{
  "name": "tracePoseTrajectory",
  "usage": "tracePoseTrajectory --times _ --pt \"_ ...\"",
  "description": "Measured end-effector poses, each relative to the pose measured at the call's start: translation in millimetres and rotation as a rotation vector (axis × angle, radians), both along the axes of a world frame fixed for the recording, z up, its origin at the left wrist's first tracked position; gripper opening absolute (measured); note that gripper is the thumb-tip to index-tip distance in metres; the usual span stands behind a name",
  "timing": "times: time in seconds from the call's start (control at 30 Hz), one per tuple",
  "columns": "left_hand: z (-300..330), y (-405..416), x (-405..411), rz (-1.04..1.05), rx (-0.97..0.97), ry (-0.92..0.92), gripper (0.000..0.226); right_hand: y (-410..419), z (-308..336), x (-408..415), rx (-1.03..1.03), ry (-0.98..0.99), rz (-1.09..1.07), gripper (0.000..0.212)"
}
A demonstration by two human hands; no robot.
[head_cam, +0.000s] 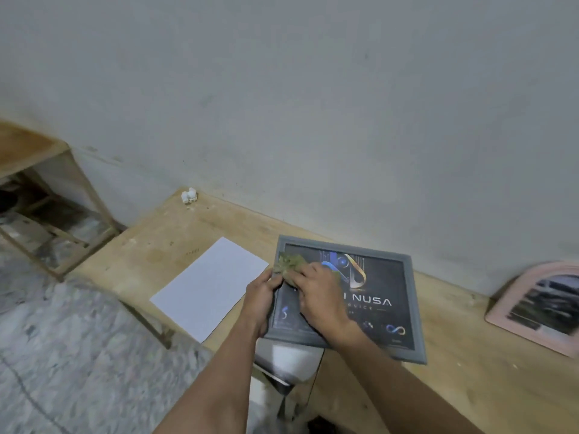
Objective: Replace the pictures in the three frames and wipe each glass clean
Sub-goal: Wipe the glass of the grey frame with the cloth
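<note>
1. We saw a grey frame [416, 311] lying flat on the wooden counter [175, 245], its near edge reaching past the counter's front edge, with a dark picture [382, 296] bearing the letters "NUSA" under its glass.
2. The left hand [261, 297] held the frame's left side, its grip curled round that edge, thumb up near the top left corner.
3. The right hand [319, 292] lay on the glass over the picture's left half, fingers bent and pressing a crumpled green cloth [286, 263] against the glass at the upper left corner.
4. The cloth sat just beyond the right fingertips and just beside the left thumb; we could not tell whether the thumb touched it.
5. A white sheet of paper [210, 288] lay flat on the counter just left of the frame, close to the left hand.
6. A pink frame [507, 305] with an arched opening and a dark picture stood at the right, well apart from both hands.
7. A small white object [189, 195] sat at the counter's far corner by the wall [282, 104].
</note>
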State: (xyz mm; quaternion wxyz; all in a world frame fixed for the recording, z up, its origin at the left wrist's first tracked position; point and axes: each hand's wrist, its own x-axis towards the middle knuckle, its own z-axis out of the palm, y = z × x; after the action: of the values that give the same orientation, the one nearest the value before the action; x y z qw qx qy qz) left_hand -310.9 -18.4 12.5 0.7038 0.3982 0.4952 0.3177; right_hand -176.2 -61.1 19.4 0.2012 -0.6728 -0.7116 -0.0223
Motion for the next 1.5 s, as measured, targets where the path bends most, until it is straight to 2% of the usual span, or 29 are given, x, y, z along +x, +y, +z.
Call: tracePoseTrajectory --times 0.1,0.2,0.27,0.3,0.37,0.43,0.47,0.63,0.73,0.8,0.87,0.93,1.0,1.03,1.07,1.13,1.2,1.27,1.37,1.5 --pt "-4 -2 -10 0.036 -0.037 -0.008 0.023 -31 -4 -13 -0.091 0.074 0.134 0.048" --pt "-4 -6 -12 0.068 -0.026 -0.029 0.025 -54 2 -17 -0.39 0.139 0.307 0.046" --pt "-2 -8 -13 0.07 -0.007 -0.046 0.03 -61 19 -9 -0.515 0.311 0.253 0.04" --pt "1 -9 -12 0.062 -0.004 -0.066 0.033 -58 31 -2 -0.502 0.415 0.186 0.038" --pt "10 -9 -10 0.032 0.008 -0.097 0.036 -41 58 14 -0.249 0.527 -0.008 0.043" --pt "18 -10 -6 0.003 0.02 -0.111 0.036 -17 78 30 0.015 0.471 -0.192 0.053" --pt "23 -10 -3 -0.007 0.03 -0.118 0.036 -5 84 33 0.068 0.433 -0.224 0.056" --pt "39 -7 4 -0.007 0.08 -0.139 0.039 8 66 2 0.087 0.165 0.068 0.05" --pt "31 -2 -11 0.057 0.038 -0.145 0.036 -22 32 -18 0.054 0.168 0.155 0.042" --pt "19 0 -22 0.085 0.019 -0.097 0.035 -45 15 -25 -0.086 0.187 0.253 0.046" --pt "10 1 -28 0.108 0.016 -0.046 0.034 -57 5 -19 -0.291 0.286 0.295 0.05" --pt "7 3 -30 0.105 0.02 -0.013 0.031 -59 19 -10 -0.497 0.649 0.223 0.047" --pt "3 5 -30 0.089 0.014 0.01 0.033 -48 42 -1 -0.446 0.986 0.023 0.051" --pt "5 4 -29 0.071 0.02 0.013 0.03 -35 54 4 -0.298 1.037 -0.104 0.053" --pt "7 2 -28 0.044 0.029 0.017 0.027 -21 66 11 -0.118 0.962 -0.212 0.054" --pt "12 -1 -21 0.005 0.052 0.025 0.026 9 79 18 0.084 0.626 -0.26 0.055" --pt "21 -4 -14 -0.011 0.094 0.016 0.025 26 75 12 0.08 0.399 -0.126 0.061" --pt "22 -3 -11 0.033 0.122 -0.012 0.026 24 54 -6 0.07 0.289 0.021 0.062" --pt "16 2 -19 0.136 0.067 -0.046 0.03 -13 23 -33 0.066 0.385 0.112 0.05" --pt "9 3 -28 0.175 0.102 0.045 0.023 -64 1 -42 -0.275 0.676 0.141 0.039"
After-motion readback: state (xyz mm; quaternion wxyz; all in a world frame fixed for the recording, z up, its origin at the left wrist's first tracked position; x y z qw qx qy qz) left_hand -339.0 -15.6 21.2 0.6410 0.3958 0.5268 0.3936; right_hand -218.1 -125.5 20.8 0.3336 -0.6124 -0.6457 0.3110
